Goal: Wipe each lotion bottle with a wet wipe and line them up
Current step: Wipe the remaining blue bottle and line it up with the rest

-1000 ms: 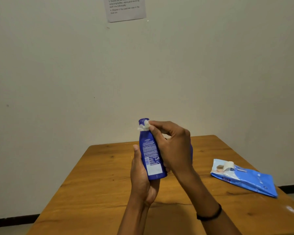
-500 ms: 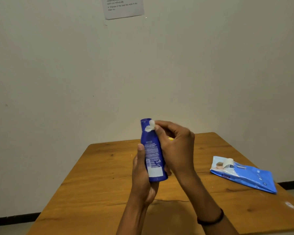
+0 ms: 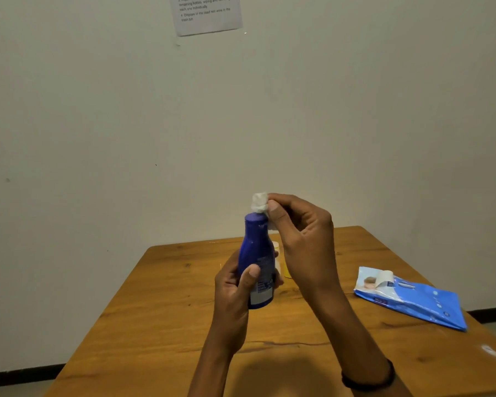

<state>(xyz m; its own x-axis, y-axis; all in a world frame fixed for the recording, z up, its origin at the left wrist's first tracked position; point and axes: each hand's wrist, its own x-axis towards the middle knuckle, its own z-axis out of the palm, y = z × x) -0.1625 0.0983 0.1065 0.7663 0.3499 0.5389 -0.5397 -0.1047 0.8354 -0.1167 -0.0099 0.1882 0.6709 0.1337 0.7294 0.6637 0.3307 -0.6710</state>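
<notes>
My left hand (image 3: 235, 287) holds a dark blue lotion bottle (image 3: 257, 253) upright above the wooden table (image 3: 161, 310), thumb across its white label. Pinched in my right hand (image 3: 301, 233) is a crumpled white wet wipe (image 3: 259, 202), which rests on the bottle's cap. Behind the blue bottle a yellow and white bottle (image 3: 279, 260) stands on the table, mostly hidden by my hands.
A blue wet wipe pack (image 3: 413, 299) lies at the table's right side with its flap peeled open. A printed paper sheet (image 3: 206, 12) hangs on the wall behind the table. A small white spot (image 3: 488, 350) marks the table's near right corner.
The wipe has slid from the side of the bottle's neck up onto the top of the cap. My left thumb has shifted across the bottle's label and the bottle has turned slightly.
</notes>
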